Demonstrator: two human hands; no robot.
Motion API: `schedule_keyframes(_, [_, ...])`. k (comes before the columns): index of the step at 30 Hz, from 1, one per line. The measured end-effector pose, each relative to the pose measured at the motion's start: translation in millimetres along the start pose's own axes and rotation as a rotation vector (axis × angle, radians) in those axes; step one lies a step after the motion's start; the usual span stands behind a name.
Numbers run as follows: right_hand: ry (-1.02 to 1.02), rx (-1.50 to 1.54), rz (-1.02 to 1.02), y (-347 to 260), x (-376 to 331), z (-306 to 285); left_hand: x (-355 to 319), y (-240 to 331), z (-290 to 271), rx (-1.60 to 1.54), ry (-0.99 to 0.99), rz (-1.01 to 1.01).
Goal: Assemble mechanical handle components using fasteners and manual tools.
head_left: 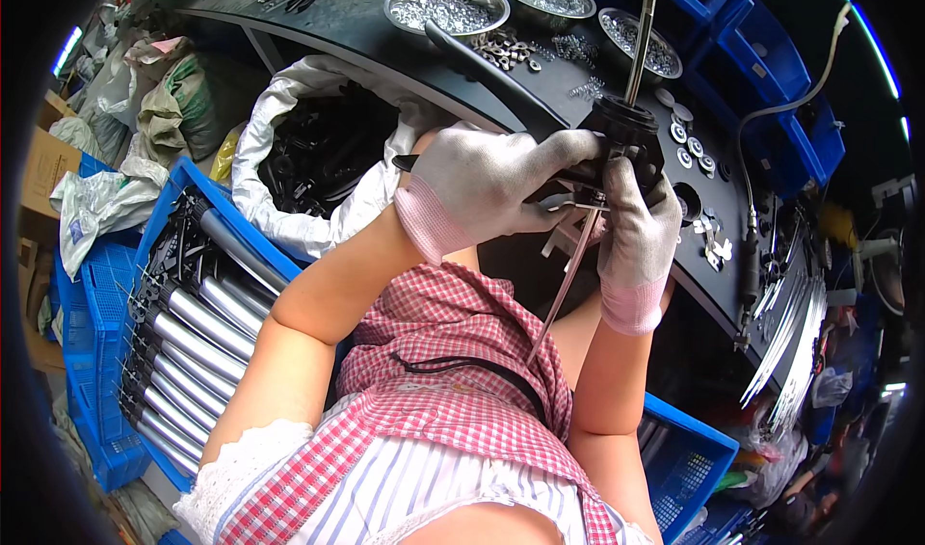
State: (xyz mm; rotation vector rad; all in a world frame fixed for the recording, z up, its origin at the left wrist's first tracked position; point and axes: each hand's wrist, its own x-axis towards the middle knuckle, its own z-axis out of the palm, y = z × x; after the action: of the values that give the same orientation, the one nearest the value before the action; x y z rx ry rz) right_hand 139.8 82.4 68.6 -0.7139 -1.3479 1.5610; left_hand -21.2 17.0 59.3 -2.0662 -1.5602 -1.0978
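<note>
1. Gloves on, my left hand clenches the black handle assembly above my lap.
2. My right hand grips it from below (thin metal rod pointing down).
3. Steel bowls sit far on the bench.

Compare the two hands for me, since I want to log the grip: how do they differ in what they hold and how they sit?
The left hand lies across the top of the black part, fingers wrapped over it; the right hand comes up from below, fingers pointing up. The left grips the black body, while the right pinches at the thin metal rod beneath it. Both wear light grey knit gloves with pink cuffs.
</note>
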Motion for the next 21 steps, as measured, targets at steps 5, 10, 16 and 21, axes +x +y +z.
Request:
schedule_keyframes(5, [0.032, 0.053, -0.022, -3, 1, 1, 0, 1, 6, -0.022, 0.012, 0.001])
schedule_keyframes(10, [0.028, 0.137, -0.01, -12, 0, 2, 2, 7, 3, -0.053, 0.039, 0.011])
schedule_keyframes(16, [0.113, -0.043, -0.154, -8, -6, 1, 0, 11, 0, -0.058, 0.03, 0.037])
schedule_keyframes(21, [-0.022, -0.165, -0.006, -18, -10, -12, 0, 11, -4, -0.05, -0.001, 0.054])
